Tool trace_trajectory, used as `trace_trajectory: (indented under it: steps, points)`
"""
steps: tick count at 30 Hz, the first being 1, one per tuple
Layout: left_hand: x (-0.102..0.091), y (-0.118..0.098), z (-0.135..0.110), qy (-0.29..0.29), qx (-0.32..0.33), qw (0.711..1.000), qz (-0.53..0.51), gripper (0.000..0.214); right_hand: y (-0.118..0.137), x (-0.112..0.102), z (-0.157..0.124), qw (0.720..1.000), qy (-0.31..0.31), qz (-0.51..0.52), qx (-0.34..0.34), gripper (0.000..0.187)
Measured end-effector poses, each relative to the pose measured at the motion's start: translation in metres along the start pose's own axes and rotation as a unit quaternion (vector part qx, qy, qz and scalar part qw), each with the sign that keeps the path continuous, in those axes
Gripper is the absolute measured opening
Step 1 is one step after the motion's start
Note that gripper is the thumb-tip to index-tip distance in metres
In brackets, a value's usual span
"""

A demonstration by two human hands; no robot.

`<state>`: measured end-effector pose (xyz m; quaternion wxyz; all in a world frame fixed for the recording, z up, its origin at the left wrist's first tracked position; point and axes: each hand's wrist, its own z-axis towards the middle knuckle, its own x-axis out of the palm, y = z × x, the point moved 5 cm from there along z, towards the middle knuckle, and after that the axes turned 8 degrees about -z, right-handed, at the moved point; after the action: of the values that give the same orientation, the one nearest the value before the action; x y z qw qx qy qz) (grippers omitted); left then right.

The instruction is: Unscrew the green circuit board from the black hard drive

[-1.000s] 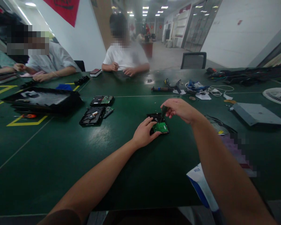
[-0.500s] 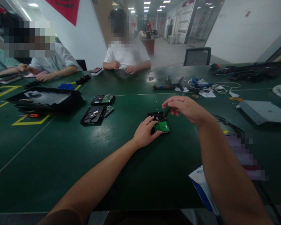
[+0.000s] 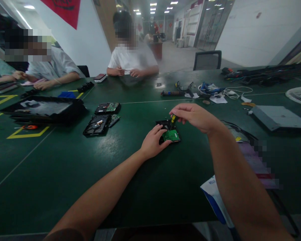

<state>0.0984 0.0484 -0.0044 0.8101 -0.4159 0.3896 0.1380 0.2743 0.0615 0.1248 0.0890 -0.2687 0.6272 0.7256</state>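
Observation:
A hard drive (image 3: pixel 163 124) with a green circuit board (image 3: pixel 172 135) facing up lies on the dark green table in front of me. My left hand (image 3: pixel 154 140) grips its left side and near edge, fingers over the top left and thumb along the front. Above the drive, my right hand (image 3: pixel 189 115) pinches a yellow-and-black screwdriver (image 3: pixel 174 119) by its handle. The screwdriver points down, its tip close to the board's far edge; whether it sits in a screw cannot be made out. To the left lie two more hard drives (image 3: pixel 96 125) (image 3: pixel 107 107) and a loose circuit board (image 3: pixel 114 119).
A black tray (image 3: pixel 42 112) stands at the left, with an orange-handled tool (image 3: pixel 30 127) near it. Cables (image 3: pixel 210 88), a grey metal case (image 3: pixel 281 117) and a white-and-blue packet (image 3: pixel 215 197) lie right. People sit across the table, one person (image 3: pixel 132 60) directly opposite.
The screwdriver in my right hand now shows its yellow handle and stands more plainly over the board. My left hand stays on the drive. The whole view has shifted slightly.

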Motion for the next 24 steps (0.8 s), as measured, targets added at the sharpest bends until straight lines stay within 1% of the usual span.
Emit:
trace_trajectory:
  steps: [3, 6, 10, 14, 17, 19, 21, 24]
  points:
    - [0.000, 0.000, 0.000, -0.001, -0.003, 1.000, -0.001, 0.056, -0.001, -0.003, 0.002, 0.999, -0.028, -0.023, -0.009, 0.014]
    - [0.000, 0.000, 0.000, -0.001, -0.005, 1.000, 0.000, 0.056, -0.005, -0.002, 0.003, 0.999, -0.029, -0.011, 0.004, 0.015]
    - [0.000, -0.001, 0.000, -0.001, -0.002, 1.000, 0.000, 0.055, -0.006, 0.004, 0.004, 1.000, -0.003, 0.005, -0.003, 0.017]
    - [0.000, -0.001, 0.000, -0.001, 0.001, 1.000, 0.001, 0.056, -0.003, 0.010, 0.003, 0.999, 0.031, 0.039, 0.007, 0.018]
    - [0.001, 0.000, 0.000, -0.001, 0.002, 1.000, 0.001, 0.057, -0.003, 0.010, 0.000, 0.996, 0.046, 0.080, 0.019, 0.020]
    - [0.001, 0.000, 0.000, 0.000, 0.000, 1.000, 0.000, 0.057, -0.003, 0.008, -0.001, 0.994, 0.052, 0.090, 0.023, 0.022]
    - [0.001, 0.000, 0.000, 0.001, -0.001, 1.000, 0.000, 0.057, -0.002, 0.004, -0.003, 0.996, 0.050, 0.066, 0.015, 0.023]
    - [0.000, 0.000, 0.000, 0.001, -0.003, 1.000, 0.000, 0.057, 0.000, -0.002, -0.004, 0.999, 0.031, -0.003, -0.014, 0.021]
